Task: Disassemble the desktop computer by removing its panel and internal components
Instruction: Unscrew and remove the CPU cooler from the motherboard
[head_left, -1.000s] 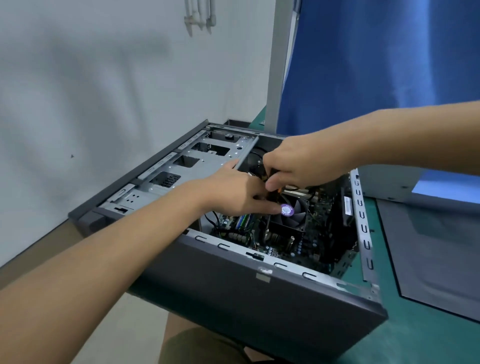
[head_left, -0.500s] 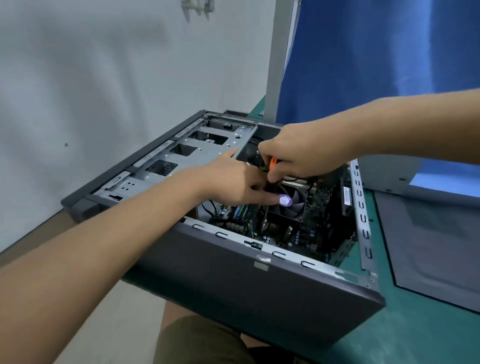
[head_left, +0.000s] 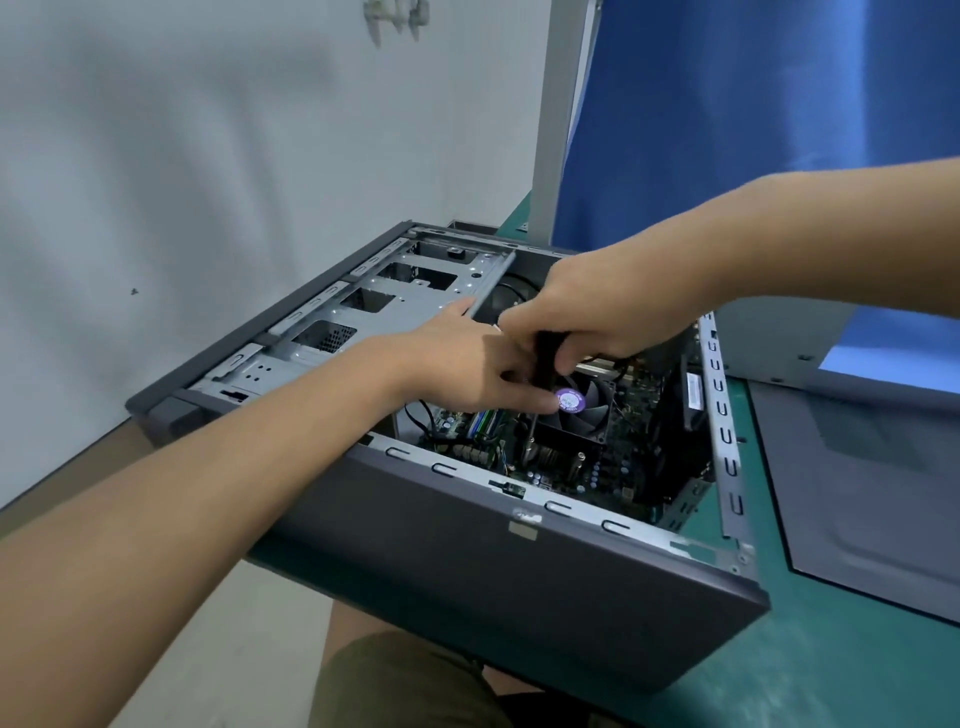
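Unscrewing the cooler inside the desktop computer (head_left: 519, 597), which is lying open-sided on the green desk (head_left: 831, 675)
The grey case is showing its bare board. The right hand (head_left: 613, 306) is gripping a black screwdriver (head_left: 545, 358) upright, and the left hand (head_left: 467, 364) is steadying it with outstretched fingers. Pressing straight down is probably what is keeping the tip seated beside the purple-labelled fan (head_left: 582, 410)

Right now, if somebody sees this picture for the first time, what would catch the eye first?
Two hands meet over the middle of the open computer case: the right hand grips a dark screwdriver pointing down beside the cooler fan with its purple sticker, and the left hand reaches in next to it. A grey side panel lies flat on the green mat to the right, and a blue curtain hangs behind.
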